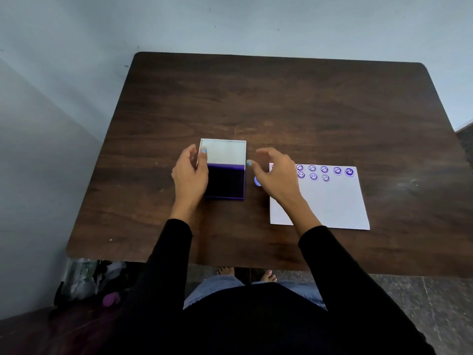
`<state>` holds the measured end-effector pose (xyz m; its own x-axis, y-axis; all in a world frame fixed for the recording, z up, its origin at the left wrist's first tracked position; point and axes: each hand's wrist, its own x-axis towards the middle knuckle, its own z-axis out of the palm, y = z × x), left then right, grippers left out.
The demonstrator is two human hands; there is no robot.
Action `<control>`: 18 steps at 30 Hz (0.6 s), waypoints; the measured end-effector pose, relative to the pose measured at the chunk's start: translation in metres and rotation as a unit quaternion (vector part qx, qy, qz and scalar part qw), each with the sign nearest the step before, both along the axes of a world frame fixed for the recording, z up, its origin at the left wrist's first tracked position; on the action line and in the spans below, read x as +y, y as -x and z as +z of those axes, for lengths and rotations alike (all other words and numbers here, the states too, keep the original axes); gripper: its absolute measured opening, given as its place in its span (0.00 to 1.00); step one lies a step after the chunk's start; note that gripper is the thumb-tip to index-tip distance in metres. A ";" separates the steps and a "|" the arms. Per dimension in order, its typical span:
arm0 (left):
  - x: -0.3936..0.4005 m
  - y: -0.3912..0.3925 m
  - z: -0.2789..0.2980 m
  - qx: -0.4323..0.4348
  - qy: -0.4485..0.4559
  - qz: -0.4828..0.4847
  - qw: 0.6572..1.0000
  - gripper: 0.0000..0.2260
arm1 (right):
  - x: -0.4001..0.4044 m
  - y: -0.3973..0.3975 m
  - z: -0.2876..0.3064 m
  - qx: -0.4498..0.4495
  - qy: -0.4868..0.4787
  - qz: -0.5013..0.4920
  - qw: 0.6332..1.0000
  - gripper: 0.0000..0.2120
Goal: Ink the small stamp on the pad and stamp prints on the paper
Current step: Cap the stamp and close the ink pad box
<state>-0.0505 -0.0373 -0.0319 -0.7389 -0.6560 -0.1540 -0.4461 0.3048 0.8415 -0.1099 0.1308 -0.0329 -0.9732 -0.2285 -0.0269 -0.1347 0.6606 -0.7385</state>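
Observation:
The ink pad (pixel 226 182) lies open on the dark wooden table (pixel 281 103), its purple pad facing up and its pale lid (pixel 224 151) raised behind it. My left hand (pixel 190 172) touches the lid's left edge with thumb and fingertips. My right hand (pixel 277 172) hovers with its fingers spread between the pad and the white paper (pixel 330 201), holding nothing. The small stamp (pixel 257 181) is a bluish round shape on the table, mostly hidden under my right palm. Several purple smiley prints (pixel 324 169) run in two rows along the paper's top edge.
The table's near edge runs just in front of my body. A bag with a purple object (pixel 110 299) sits on the floor at the lower left. A pale wall stands behind and left of the table.

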 end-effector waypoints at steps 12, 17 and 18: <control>-0.028 0.034 0.000 -0.080 -0.054 -0.017 0.995 0.28 | -0.063 0.031 0.018 -0.164 -0.080 0.014 0.983 0.13; -0.033 0.038 0.005 -0.068 -0.088 0.011 0.994 0.24 | -0.064 0.035 0.022 -0.227 0.047 -0.081 0.969 0.21; -0.034 0.038 0.007 -0.061 -0.100 0.017 0.993 0.22 | -0.063 0.036 0.023 -0.228 0.059 -0.090 0.968 0.22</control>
<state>-0.0880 -0.0716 -0.0252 -0.6838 -0.6282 -0.3711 -0.5564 0.1200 0.8222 -0.1457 0.0674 -0.0102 -0.8903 -0.0845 -0.4475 0.3323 0.5514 -0.7652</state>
